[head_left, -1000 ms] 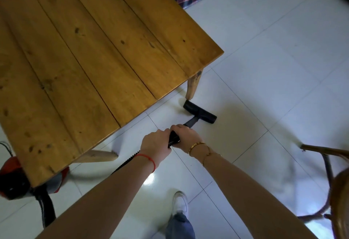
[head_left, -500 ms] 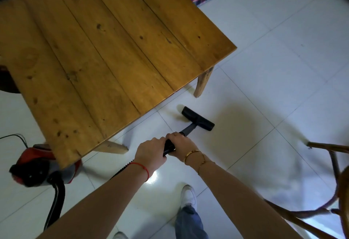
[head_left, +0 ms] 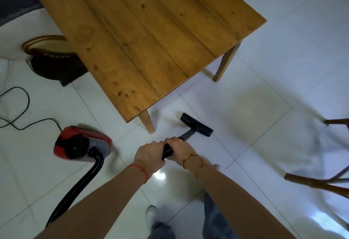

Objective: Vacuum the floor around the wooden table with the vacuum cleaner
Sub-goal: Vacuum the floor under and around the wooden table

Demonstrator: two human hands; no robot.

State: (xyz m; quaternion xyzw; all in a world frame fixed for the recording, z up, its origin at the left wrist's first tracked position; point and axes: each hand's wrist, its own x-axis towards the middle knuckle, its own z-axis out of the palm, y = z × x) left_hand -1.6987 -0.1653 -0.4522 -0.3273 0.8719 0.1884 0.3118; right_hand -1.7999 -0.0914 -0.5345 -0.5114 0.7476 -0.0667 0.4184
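Around the black wand [head_left: 168, 151] our fingers are curled, left hand [head_left: 149, 154] behind right hand [head_left: 179, 147]. Its floor head [head_left: 197, 124] sits on the tiles just beside the worktop's near leg [head_left: 147, 121]. We should keep it flat and skirt that leg, minding the red canister [head_left: 81, 145].

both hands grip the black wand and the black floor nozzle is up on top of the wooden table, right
Not quite. The left hand and right hand do grip the black wand, but the head view shows the black floor nozzle down on the white tiled floor, beside the near leg of the wooden table, not on top of it.
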